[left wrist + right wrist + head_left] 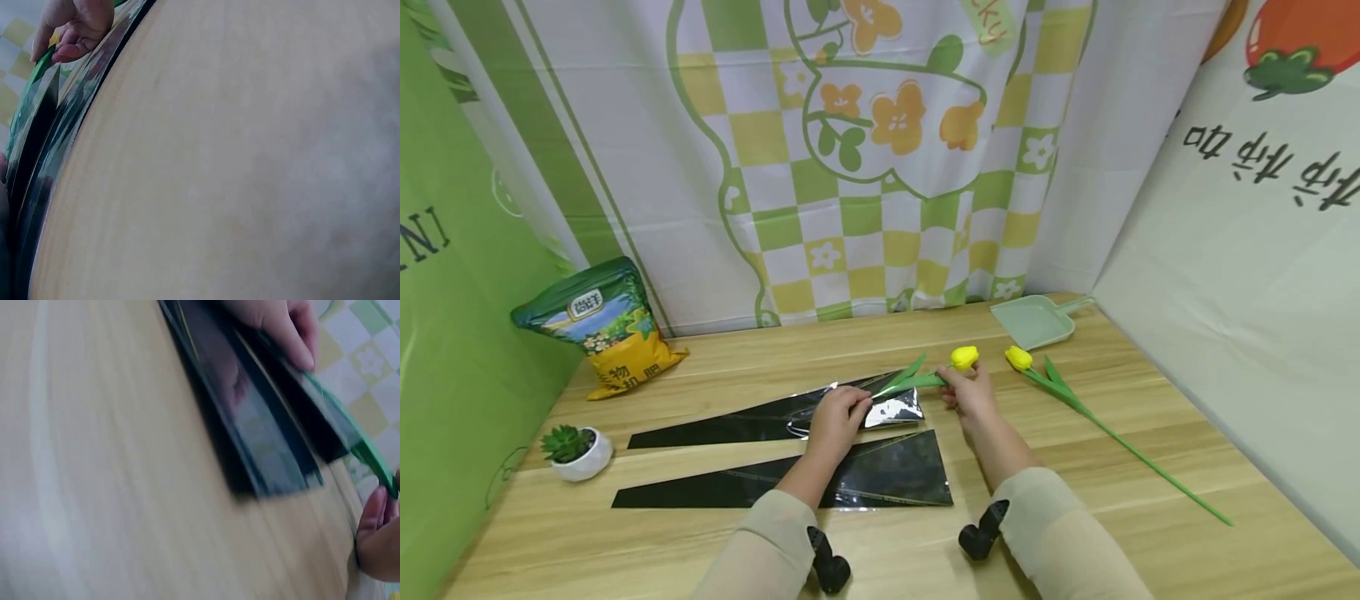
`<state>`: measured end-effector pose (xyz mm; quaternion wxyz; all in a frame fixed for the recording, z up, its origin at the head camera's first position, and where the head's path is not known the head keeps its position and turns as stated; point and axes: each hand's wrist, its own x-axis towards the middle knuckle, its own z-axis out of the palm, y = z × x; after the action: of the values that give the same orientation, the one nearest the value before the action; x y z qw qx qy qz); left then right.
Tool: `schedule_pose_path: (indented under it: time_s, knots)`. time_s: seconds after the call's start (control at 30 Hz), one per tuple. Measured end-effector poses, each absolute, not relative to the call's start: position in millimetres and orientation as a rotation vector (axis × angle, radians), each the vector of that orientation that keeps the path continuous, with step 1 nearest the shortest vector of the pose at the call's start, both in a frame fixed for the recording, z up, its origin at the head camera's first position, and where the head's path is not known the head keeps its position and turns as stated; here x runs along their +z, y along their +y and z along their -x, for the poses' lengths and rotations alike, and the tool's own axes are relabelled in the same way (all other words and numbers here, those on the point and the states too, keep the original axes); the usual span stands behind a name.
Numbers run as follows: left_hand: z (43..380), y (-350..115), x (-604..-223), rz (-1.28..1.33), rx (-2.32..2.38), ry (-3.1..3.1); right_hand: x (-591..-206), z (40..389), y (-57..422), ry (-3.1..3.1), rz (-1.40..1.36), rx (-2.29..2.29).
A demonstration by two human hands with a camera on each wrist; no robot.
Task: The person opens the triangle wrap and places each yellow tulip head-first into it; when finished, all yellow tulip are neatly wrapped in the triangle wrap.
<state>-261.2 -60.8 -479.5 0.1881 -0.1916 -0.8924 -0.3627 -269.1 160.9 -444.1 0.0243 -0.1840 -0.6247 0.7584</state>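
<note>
My right hand (973, 396) pinches a yellow artificial tulip (964, 358) by its green stem, just below the bloom. Its stem and leaves run leftward into the wide end of the farther black flower sleeve (737, 423), a long tapered wrap with a clear, shiny front. At that sleeve's upper edge, my left hand (838, 417) grips the film beside the green stem. The right wrist view shows the left thumb (290, 340) on the sleeve's lifted layer, which stands apart from the lower one. The lower stem is hidden inside the sleeve.
A second black sleeve (895, 471) lies flat nearer me, partly under my left forearm. Another yellow tulip (1018, 358) lies at the right. Behind it is a pale green dustpan (1036, 323). At the left stand a potted succulent (583, 457) and a fertilizer bag (606, 329).
</note>
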Motion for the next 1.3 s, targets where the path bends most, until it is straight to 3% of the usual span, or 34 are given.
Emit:
schedule_pose_path:
  time_s: [0.73,1.3]
  knots:
    - [261.0,-60.5,-479.1,0.56,-1.013,-2.473,-442.1,274.3,226.7,-2.124,0.16,2.45]
    - [260.4,-60.5,-478.9,0.53,-1.018,-2.483,-455.6,280.7,213.4,-2.486,-0.018,2.266]
